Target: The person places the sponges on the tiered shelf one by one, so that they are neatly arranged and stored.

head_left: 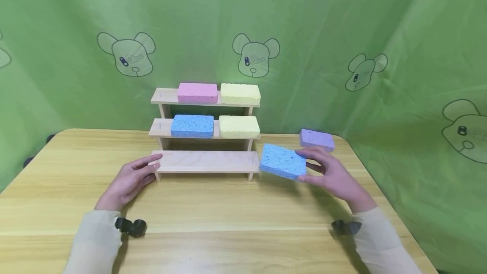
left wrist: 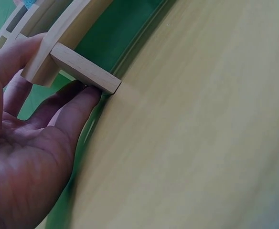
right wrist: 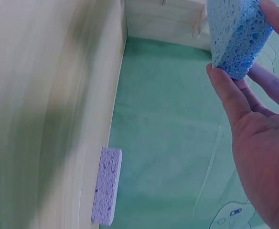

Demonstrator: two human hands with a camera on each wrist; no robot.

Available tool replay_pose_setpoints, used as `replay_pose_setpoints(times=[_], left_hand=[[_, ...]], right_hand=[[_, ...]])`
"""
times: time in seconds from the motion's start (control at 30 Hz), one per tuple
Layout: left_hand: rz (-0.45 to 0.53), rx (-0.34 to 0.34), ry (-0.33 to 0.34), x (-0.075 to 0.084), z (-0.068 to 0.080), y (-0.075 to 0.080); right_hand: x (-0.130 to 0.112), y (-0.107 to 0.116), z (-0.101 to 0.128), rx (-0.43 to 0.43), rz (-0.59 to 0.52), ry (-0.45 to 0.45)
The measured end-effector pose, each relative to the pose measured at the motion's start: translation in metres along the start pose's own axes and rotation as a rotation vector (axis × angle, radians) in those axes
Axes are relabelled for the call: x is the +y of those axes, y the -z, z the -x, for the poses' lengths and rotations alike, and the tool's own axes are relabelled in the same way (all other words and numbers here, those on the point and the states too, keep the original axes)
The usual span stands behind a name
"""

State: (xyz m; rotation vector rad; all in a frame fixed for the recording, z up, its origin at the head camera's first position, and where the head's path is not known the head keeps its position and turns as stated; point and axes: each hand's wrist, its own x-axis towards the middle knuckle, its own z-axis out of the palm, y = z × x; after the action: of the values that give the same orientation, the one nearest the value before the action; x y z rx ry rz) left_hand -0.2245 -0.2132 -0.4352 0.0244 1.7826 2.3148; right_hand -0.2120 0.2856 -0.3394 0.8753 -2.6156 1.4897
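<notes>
A three-step wooden shelf (head_left: 205, 160) stands at the back of the table. Its top step carries a pink sponge (head_left: 197, 92) and a yellow sponge (head_left: 240, 93); the middle step carries a blue sponge (head_left: 192, 125) and another yellow sponge (head_left: 239, 126); the bottom step is bare. My left hand (head_left: 129, 179) lies flat, its straight fingers (left wrist: 72, 107) touching the bottom step's left end (left wrist: 84, 71). My right hand (head_left: 329, 172) pinches a second blue sponge (head_left: 283, 161) (right wrist: 236, 33) just right of the bottom step, held above the table. A purple sponge (head_left: 317, 139) (right wrist: 106, 183) lies behind it.
The wooden table (head_left: 236, 206) ends at a rounded right edge close to my right arm. A green cloth with bear prints (head_left: 342, 45) hangs behind and to the right. Small black devices sit at both wrists (head_left: 131, 226).
</notes>
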Motion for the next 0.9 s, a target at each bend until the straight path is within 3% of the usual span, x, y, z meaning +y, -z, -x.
replay_pose_setpoints(times=[0.3,0.9], left_hand=[[-0.009,0.005,0.001,0.0,0.0,0.0],[-0.013,0.002,-0.001,-0.001,-0.001,0.001]], right_hand=[[-0.015,-0.011,-0.013,-0.031,0.043,0.02],[-0.028,-0.052,-0.038,-0.108,-0.033,0.029]])
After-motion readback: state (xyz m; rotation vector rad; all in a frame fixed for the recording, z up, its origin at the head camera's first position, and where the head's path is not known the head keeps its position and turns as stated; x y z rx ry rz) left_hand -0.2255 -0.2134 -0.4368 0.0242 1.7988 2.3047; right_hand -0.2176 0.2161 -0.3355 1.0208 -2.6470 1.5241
